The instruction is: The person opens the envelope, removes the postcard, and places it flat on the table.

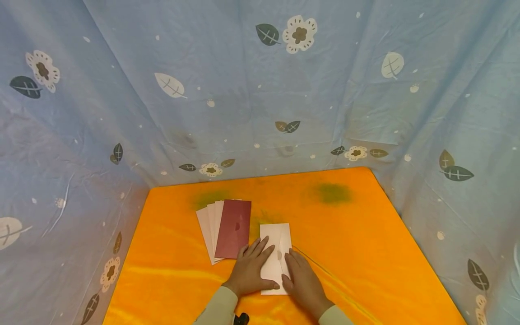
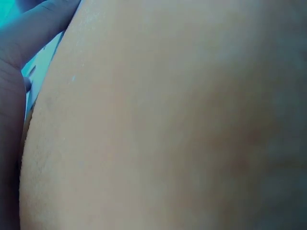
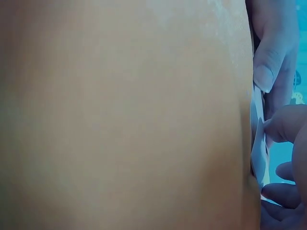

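Note:
A pale envelope (image 1: pixel 271 267) with a small rounded seal tab lies lengthwise on the orange cloth in the head view. My left hand (image 1: pixel 253 270) rests on its left side, fingers spread and thumb across the lower part. At the right edge, my right hand (image 1: pixel 305 282) pinches the flap side between thumb and fingers. The right wrist view catches the right thumb against the white flap (image 3: pixel 259 151), which looks slightly lifted. Skin fills most of both wrist views, and the paper under the hands is hidden.
Left of the envelope lies a fanned pile of pale envelopes (image 1: pixel 206 228) with a dark red envelope (image 1: pixel 233 230) on top. The orange cloth (image 1: pixel 357 234) covers the table. Blue patterned curtains (image 1: pixel 243 90) enclose the back and sides. A small black object (image 1: pixel 242 318) sits near the left sleeve.

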Demonstrator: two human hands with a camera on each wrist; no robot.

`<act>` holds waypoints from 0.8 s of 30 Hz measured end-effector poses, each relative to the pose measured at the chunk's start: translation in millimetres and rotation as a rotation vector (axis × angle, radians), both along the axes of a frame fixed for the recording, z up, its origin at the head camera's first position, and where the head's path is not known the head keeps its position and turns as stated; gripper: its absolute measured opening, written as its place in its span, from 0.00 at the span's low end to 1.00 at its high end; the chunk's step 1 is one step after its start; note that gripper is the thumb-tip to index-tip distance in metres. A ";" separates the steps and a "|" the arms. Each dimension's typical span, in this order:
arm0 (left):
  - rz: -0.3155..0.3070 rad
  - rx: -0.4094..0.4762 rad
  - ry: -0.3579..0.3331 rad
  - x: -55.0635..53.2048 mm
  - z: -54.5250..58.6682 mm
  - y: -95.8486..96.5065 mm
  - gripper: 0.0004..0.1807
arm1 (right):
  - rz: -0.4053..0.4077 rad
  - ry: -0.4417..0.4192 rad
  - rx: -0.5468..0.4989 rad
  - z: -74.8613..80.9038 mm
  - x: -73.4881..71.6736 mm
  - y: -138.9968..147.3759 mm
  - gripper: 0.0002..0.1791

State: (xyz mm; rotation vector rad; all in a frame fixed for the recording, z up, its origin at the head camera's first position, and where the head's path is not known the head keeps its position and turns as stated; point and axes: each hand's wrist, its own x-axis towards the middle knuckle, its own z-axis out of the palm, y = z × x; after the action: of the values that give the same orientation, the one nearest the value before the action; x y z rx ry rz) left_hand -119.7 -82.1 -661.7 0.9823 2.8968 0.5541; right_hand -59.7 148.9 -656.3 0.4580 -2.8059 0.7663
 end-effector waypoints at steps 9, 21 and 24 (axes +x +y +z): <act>0.004 0.018 -0.005 -0.8 -0.6 -1.3 0.62 | -0.015 -0.027 -0.059 2.2 0.6 -2.4 0.35; 0.019 0.035 -0.047 0.0 2.7 -0.8 0.63 | -0.011 -0.107 -0.068 8.0 -0.5 -3.2 0.34; 0.020 0.033 -0.046 -0.2 1.7 -1.0 0.63 | -0.011 -0.119 -0.070 9.4 -0.4 -3.3 0.34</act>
State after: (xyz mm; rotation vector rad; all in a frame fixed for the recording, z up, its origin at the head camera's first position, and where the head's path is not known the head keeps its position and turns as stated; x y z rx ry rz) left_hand -119.8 -83.0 -660.0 0.9322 2.8688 0.6193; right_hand -60.1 145.5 -646.9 0.3967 -2.8766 0.9151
